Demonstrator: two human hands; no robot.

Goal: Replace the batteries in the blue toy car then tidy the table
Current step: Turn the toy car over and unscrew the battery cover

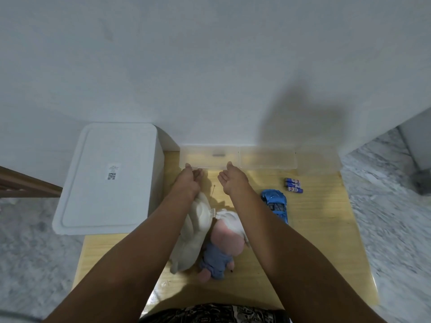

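A white wall (210, 66) rose behind a small wooden table (314, 229), with pale marbled floor (384, 206) on both sides. Along the table's far edge, against the wall, stood a clear plastic box (238, 157) divided into compartments. A large white lidded bin (109, 180) sat at the table's left, its lid bearing a small label with a code.

Both arms reached forward over the table. The left hand (186, 180) was near the clear box's left front corner, back of the hand up, fingers curled downward; whether they held anything could not be told. The right hand (231, 180) hovered just in front of the box, palm turned inward and upward, fingers loose and fairly straight, holding nothing. Between the two hands a thin pin-like tool (213, 191) lay on the wood.

The blue car (275, 205) lay on the table to the right of the right forearm, close beside it, lengthwise away from the person. Beyond it, nearer the box, three blue batteries (293, 185) lay side by side, touching one another and apart from the car.

Under the forearms lay two soft toys: a cream plush (193, 231) stretched beneath the left wrist, and just beside it a doll (221, 241) with a pink head, white cap and blue clothes. The two toys touched. A patterned dark garment (210, 313) showed at the bottom edge.
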